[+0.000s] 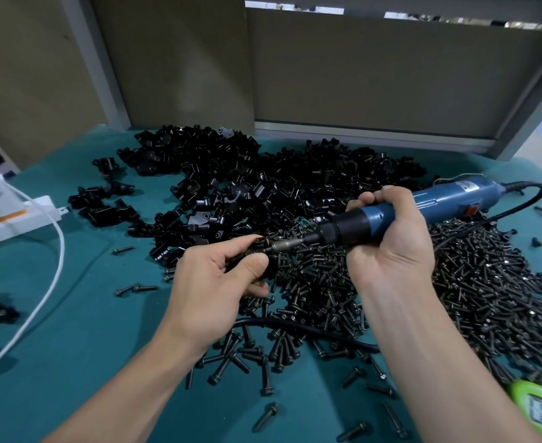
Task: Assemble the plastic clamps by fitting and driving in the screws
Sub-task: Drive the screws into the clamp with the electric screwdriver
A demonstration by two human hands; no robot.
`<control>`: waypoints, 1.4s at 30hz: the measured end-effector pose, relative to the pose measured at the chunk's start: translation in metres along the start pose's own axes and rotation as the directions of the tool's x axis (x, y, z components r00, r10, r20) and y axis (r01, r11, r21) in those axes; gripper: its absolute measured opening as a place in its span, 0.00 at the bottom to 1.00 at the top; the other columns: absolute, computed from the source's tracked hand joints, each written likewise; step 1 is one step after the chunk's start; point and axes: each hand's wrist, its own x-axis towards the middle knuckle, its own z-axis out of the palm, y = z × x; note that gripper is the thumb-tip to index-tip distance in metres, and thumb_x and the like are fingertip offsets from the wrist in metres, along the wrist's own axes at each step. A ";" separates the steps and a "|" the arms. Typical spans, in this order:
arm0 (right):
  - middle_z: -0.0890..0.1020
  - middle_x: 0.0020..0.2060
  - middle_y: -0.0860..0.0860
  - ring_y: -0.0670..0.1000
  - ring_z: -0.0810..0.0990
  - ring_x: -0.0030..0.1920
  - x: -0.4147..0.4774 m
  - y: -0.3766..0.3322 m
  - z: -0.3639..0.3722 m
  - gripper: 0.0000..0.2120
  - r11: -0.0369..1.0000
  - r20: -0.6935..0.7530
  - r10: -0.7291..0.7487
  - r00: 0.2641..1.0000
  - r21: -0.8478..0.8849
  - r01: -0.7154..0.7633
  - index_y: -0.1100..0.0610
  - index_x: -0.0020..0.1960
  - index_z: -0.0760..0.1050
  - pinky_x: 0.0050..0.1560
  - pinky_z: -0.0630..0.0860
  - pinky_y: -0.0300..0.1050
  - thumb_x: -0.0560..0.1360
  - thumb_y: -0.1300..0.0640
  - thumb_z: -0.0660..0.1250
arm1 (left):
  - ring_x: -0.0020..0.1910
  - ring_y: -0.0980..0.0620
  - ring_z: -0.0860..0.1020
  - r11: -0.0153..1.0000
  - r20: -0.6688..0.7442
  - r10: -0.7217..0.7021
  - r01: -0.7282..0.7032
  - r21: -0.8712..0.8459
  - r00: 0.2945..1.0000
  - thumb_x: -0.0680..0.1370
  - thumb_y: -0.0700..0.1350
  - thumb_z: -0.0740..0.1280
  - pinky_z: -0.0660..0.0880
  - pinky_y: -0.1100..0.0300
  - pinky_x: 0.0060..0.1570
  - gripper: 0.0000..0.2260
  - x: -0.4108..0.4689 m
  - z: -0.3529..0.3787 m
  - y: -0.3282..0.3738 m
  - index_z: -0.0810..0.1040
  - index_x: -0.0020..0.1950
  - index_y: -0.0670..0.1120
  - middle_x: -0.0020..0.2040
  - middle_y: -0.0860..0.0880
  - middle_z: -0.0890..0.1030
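Screws (311,282) lay loose on the green mat (71,314), closest of all. Above them the left hand (212,276) pinched a small black clamp (257,247) between thumb and fingers. The right hand (388,231) was wrapped around the blue power screwdriver (423,203), its tip touching the clamp. It looked like a screw was being driven in. Next the tool would need a straight, steady push. Farther back sat the pile of clamps (263,174).
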 end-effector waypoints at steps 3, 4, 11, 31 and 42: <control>0.77 0.40 0.53 0.50 0.79 0.31 -0.002 0.003 0.000 0.18 1.000 0.034 0.003 0.999 -0.020 -0.002 0.58 0.58 0.69 0.39 0.80 0.45 0.74 0.72 0.68 | 0.38 0.46 0.87 0.995 -0.008 -0.076 0.075 -0.071 0.997 0.76 0.33 0.74 0.83 0.62 0.42 0.24 0.002 0.000 0.001 0.87 0.49 0.66 0.45 0.50 0.88; 0.77 0.40 0.53 0.50 0.79 0.31 -0.002 0.004 0.000 0.17 1.000 0.046 0.000 0.999 -0.031 0.001 0.57 0.58 0.69 0.40 0.80 0.45 0.75 0.72 0.67 | 0.37 0.46 0.87 0.989 0.006 -0.115 0.115 -0.094 0.993 0.77 0.33 0.74 0.83 0.62 0.41 0.24 0.003 0.000 0.001 0.87 0.48 0.65 0.45 0.48 0.88; 0.77 0.34 0.51 0.51 0.77 0.31 -0.001 0.001 0.005 0.13 0.998 0.111 -0.018 0.994 -0.054 0.024 0.54 0.49 0.73 0.40 0.80 0.45 0.76 0.72 0.65 | 0.34 0.47 0.86 0.961 0.109 -0.202 0.219 -0.169 0.973 0.77 0.31 0.72 0.82 0.63 0.38 0.23 0.005 0.001 0.005 0.89 0.43 0.62 0.38 0.50 0.86; 0.77 0.33 0.51 0.51 0.78 0.31 -0.002 0.001 0.007 0.14 0.997 0.198 -0.024 0.980 -0.061 0.037 0.54 0.48 0.73 0.41 0.80 0.45 0.76 0.73 0.65 | 0.33 0.49 0.85 0.947 0.168 -0.190 0.226 -0.228 0.967 0.78 0.31 0.71 0.82 0.64 0.39 0.24 0.003 0.002 0.008 0.88 0.40 0.62 0.33 0.54 0.82; 0.77 0.33 0.51 0.50 0.77 0.31 -0.003 0.002 0.007 0.13 0.997 0.187 -0.012 0.982 -0.071 0.025 0.54 0.48 0.73 0.41 0.80 0.45 0.76 0.73 0.65 | 0.35 0.46 0.87 0.960 0.092 -0.172 0.188 -0.209 0.981 0.77 0.31 0.72 0.81 0.65 0.40 0.25 0.004 0.001 0.005 0.87 0.40 0.65 0.37 0.52 0.85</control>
